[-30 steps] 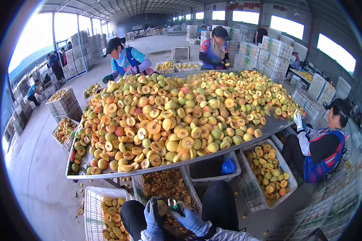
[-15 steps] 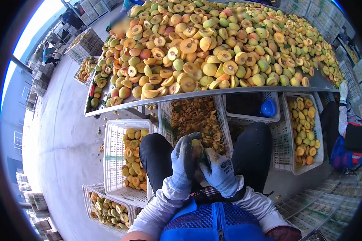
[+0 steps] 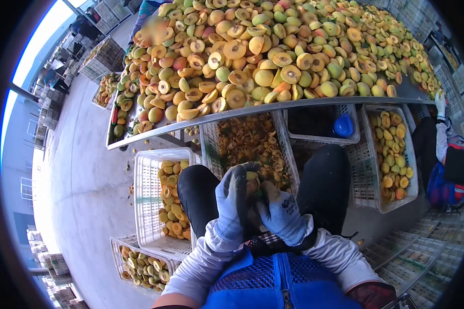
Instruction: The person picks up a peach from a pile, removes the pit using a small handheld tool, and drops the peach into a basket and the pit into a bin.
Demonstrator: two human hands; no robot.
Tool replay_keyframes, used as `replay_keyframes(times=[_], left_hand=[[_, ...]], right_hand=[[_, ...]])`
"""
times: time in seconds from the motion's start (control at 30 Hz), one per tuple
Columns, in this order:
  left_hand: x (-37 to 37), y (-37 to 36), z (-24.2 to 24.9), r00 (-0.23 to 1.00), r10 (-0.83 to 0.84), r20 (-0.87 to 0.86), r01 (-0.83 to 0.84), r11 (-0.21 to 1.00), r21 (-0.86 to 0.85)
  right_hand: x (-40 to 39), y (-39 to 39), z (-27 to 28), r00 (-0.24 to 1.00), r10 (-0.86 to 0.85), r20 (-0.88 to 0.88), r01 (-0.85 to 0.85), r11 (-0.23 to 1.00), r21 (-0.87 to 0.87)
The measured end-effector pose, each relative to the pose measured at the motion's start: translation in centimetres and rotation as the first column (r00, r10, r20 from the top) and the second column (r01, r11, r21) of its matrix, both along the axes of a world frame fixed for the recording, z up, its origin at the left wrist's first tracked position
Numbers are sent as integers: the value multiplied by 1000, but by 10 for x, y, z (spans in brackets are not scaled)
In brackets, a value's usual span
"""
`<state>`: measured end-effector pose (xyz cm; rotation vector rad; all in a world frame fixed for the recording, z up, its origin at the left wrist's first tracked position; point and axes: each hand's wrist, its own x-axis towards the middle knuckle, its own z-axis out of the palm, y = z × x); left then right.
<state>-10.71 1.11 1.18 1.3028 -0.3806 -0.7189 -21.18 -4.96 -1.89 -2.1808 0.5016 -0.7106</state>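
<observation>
My left hand (image 3: 232,198), in a grey-blue glove, is closed around a fruit half (image 3: 252,185) between my knees. Right beside it, my right hand (image 3: 282,211) has its gloved fingers pressed together against the fruit; whatever else it grips is hidden. Both hands are above a crate (image 3: 210,147) of brownish fruit scraps. Beyond them, a metal table (image 3: 273,107) bears a large heap of halved yellow and green fruit (image 3: 263,77).
White crates of fruit stand at my left (image 3: 149,198), lower left (image 3: 119,257) and right (image 3: 389,203). A blue bowl (image 3: 343,125) lies in a crate under the table. A co-worker's gloved hand (image 3: 440,103) is at the far right table edge.
The view has shifted slightly, so the table edge sits higher in the frame. My hands remain together around the fruit, with the fingers slightly moved.
</observation>
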Motion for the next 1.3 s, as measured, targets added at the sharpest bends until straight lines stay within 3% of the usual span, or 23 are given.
replay_keyframes(times=[0.07, 0.2, 0.3, 0.37, 0.4, 0.43, 0.47, 0.5, 0.53, 0.57, 0.6, 0.67, 0.7, 0.73, 0.77, 0.8, 0.97, 1.03, 1.07, 1.1, 1.13, 1.2, 1.3], left_hand=[[5, 4, -6, 998, -43, 39, 42, 998, 40], [10, 8, -21, 972, -76, 221, 58, 995, 84], [12, 11, -26, 988, -98, 120, 76, 982, 175], [13, 12, -27, 931, -159, 330, 110, 981, 161], [14, 11, -24, 930, -159, 331, 110, 981, 162], [17, 11, -20, 918, -182, 352, 135, 979, 154], [20, 10, -16, 904, -204, 375, 160, 976, 144], [23, 11, -14, 903, -203, 378, 160, 977, 143], [25, 12, -12, 890, -229, 396, 191, 973, 133], [27, 12, -11, 874, -252, 415, 221, 968, 122], [28, 12, -12, 875, -253, 412, 222, 967, 124], [30, 9, -17, 884, -285, 369, 260, 958, 116], [29, 8, -20, 902, -279, 329, 261, 960, 100], [28, 8, -23, 903, -276, 330, 257, 961, 102], [27, 12, -25, 940, -301, 159, 289, 953, 93], [27, 14, -27, 948, -319, -11, 319, 945, 73], [31, 15, -41, 933, -345, 104, 328, 933, 149], [37, 11, -42, 707, -284, 648, 263, 956, 132], [34, 12, -42, 702, -289, 650, 270, 954, 132], [30, 14, -42, 876, -334, 348, 330, 941, 74], [25, 16, -41, 932, -362, -3, 362, 932, 1], [18, 13, -36, 935, -351, -41, 350, 936, -35], [15, 7, -56, 994, -42, 100, 39, 999, 32]], right_hand=[[0, 2, 0, 991, 37, -131, -26, 997, 78], [-2, 5, -7, 988, 93, -121, -77, 988, 132], [-3, 18, -22, 998, 55, -1, -55, 994, 96], [-2, 23, -21, 988, -18, 151, 2, 994, 108], [-4, 26, -21, 988, -19, 153, 2, 994, 109], [-6, 30, -20, 985, 0, 173, -96, 831, 547], [-6, 31, -15, 980, 8, 201, -180, 481, 858], [-6, 29, -9, 979, 8, 204, -183, 483, 856], [-6, 25, -1, 973, 12, 232, -232, -3, 973], [-5, 19, 4, 966, 5, 260, -225, -485, 845], [-5, 17, 4, 967, 4, 257, -222, -487, 844], [-6, 11, 2, 856, 58, 514, -322, -718, 617], [-5, 11, -2, 856, 59, 514, -322, -718, 617], [-4, 12, -6, 824, -8, 566, -347, -798, 493], [-4, 15, -11, 793, -85, 603, -361, -864, 352], [-4, 17, -16, 792, -85, 605, -358, -867, 347], [-6, 17, -33, 796, -70, 602, -335, -878, 341], [-5, 19, -33, 788, -77, 611, -325, -894, 307], [-4, 19, -33, 781, -87, 618, -320, -906, 276], [-3, 20, -32, 777, -90, 623, -329, -902, 280], [-3, 23, -31, 741, -154, 654, -367, -908, 202], [-3, 25, -29, 697, -221, 682, -402, -908, 117], [-9, 19, -26, 695, -251, 674, -461, -875, 150]])
